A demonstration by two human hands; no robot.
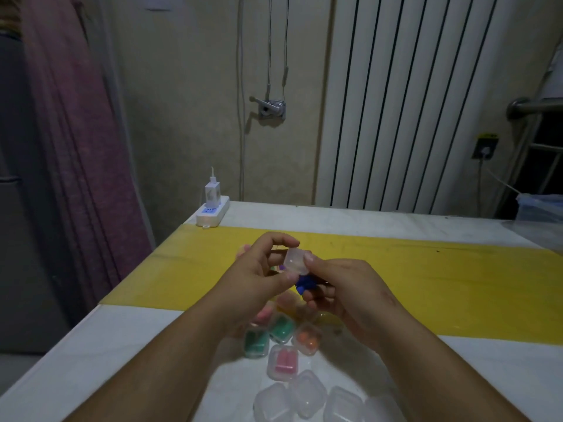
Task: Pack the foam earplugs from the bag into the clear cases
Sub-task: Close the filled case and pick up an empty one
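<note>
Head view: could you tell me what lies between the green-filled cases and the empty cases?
The pink-filled case lies between them, shown in the head view.

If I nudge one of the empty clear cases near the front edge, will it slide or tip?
Probably slides: the empty clear case looks like thin hollow plastic on a smooth table, so likely very light. Its rounded corners may make pinching slippery. It sits low and flat, so tipping seems unlikely.

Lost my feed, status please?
Both left grip and right grip pinch one clear case. Blue earplugs just under it. Filled cases below, nothing blocking.
</note>
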